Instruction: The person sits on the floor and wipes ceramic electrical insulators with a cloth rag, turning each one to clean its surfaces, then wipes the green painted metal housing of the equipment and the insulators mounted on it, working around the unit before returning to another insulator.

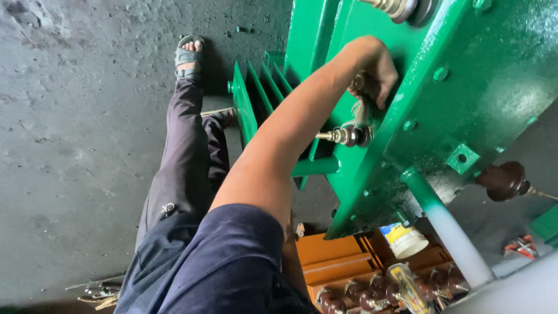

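against the side of the green transformer tank (465,87), one hand (375,70) is curled tight around a tuft of frayed fibre (361,107), pinching it at the tank wall just above a small brown bushing (351,135) with a threaded metal stud. which of the person's own hands this is cannot be told for sure; it reads as the right, reaching up past the cooling fins (261,93). the other hand is out of view. the fibre hangs from the fist down to touch the bushing, so the step in hand looks like packing or wiping around the bushing seat. the next move would seem to call for a steady pull or press along the joint without knocking the stud. below, an orange crate (325,250) holds more brown insulators (372,291), with a white tin (407,241) beside it. a larger brown bushing (503,180) sits on the tank lid. the person's sandalled foot (189,55) rests on the concrete floor (75,145).
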Demonstrator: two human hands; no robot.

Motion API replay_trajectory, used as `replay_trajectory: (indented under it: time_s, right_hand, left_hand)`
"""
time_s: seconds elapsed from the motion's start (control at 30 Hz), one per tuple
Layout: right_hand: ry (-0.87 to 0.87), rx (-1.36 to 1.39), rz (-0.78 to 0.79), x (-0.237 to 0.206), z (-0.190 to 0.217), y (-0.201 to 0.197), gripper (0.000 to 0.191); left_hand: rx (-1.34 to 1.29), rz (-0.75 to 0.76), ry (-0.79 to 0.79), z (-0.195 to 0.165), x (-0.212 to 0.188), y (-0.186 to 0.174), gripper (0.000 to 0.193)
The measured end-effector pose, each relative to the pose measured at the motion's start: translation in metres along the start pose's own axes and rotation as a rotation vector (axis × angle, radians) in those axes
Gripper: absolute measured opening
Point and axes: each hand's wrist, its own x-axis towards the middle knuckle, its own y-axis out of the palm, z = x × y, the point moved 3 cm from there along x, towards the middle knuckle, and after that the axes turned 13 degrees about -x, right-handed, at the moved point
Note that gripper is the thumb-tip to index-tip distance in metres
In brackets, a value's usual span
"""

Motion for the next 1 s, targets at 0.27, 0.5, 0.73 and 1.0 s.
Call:
replay_trajectory:
  time_s: [0.27,0.5,0.73,1.0]
  right_hand:
    - [0.081,-0.006,-0.013,-0.004,-0.011,0.011,0.017]
    - [0.015,-0.141,-0.102,-0.006,0.040,0.014,0.016]
    - [0.053,-0.147,-0.036,-0.026,0.028,0.022,0.015]
    - [0.083,-0.164,-0.086,-0.034,0.017,-0.004,0.020]
  left_hand:
    - [0.191,-0.417,0.237,-0.007,-0.012,0.036,0.012]
    - [-1.155,0.125,0.093,0.094,0.006,0.013,0.053]
    - [-0.895,-0.722,-0.208,0.152,-0.144,0.006,0.042]
    - [0.198,-0.766,0.407,-0.003,-0.143,0.030,0.061]
